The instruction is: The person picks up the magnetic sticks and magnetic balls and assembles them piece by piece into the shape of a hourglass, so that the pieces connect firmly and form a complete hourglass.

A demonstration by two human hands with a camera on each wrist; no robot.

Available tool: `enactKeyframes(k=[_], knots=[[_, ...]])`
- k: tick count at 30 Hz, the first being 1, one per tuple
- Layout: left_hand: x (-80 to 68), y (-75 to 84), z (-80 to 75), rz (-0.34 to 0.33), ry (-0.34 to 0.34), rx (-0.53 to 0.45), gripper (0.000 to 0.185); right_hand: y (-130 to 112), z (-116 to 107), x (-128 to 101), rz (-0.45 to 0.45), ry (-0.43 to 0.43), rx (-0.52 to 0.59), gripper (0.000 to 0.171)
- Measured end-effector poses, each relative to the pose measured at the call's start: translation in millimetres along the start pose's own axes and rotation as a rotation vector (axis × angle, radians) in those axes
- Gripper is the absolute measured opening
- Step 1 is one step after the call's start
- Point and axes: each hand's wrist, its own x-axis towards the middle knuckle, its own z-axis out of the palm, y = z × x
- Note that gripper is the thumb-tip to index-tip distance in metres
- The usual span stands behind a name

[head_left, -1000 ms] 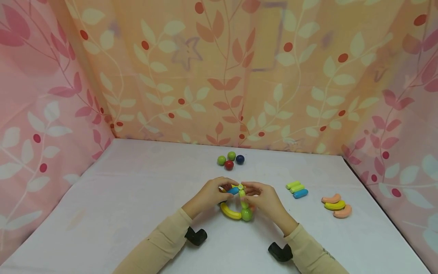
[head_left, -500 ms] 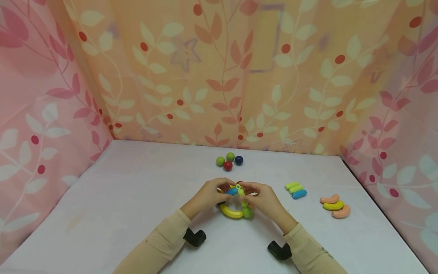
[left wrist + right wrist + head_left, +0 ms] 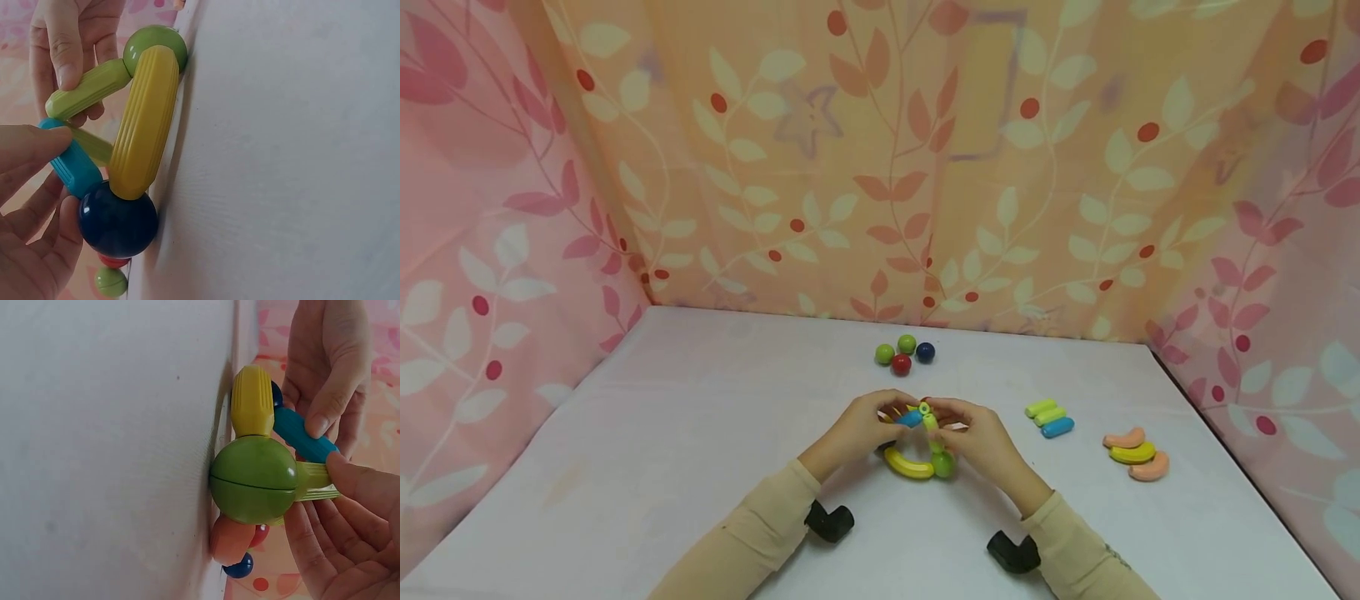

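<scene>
A toy frame of coloured balls and rods stands on the white table, between both hands. The left hand (image 3: 865,427) pinches its blue rod (image 3: 76,164) between thumb and fingers; that rod slopes up from a dark blue ball (image 3: 119,220). Opposite, the right hand (image 3: 985,437) grips a light green rod (image 3: 90,89) rising from a green ball (image 3: 253,478). The upper ends of the two rods meet or nearly meet. Along the table, a yellow curved rod (image 3: 145,122) joins the blue and green balls. An orange curved rod (image 3: 231,540) runs from the green ball. Fingers hide the far side.
Two green balls, a red ball (image 3: 901,364) and a dark blue ball (image 3: 926,352) lie farther back. To the right are two light green rods (image 3: 1049,414), a blue rod (image 3: 1057,427), and curved rods (image 3: 1132,452). Black elbow-shaped pieces (image 3: 831,522) sit by both forearms.
The frame has shifted slightly between the hands, its front green ball moving a little up and right in the head view. Both hands keep their grips in nearly the same place.
</scene>
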Motion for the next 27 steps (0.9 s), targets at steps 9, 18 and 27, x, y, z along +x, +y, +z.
enactKeyframes(k=[9, 18, 27], knots=[[3.5, -3.6, -13.3, -0.157, -0.044, 0.073, 0.057, 1.3, -15.0, -0.4, 0.212, -0.162, -0.103, 0.082], [31.1, -20.6, -50.5, -0.206, 0.083, -0.151, 0.062, 12.0, -15.8, 5.2, 0.229, -0.273, -0.040, 0.089], [87.8, -45.1, -58.4, -0.233, 0.137, -0.188, 0.061, 17.3, -19.0, 5.0, 0.252, -0.288, -0.054, 0.089]])
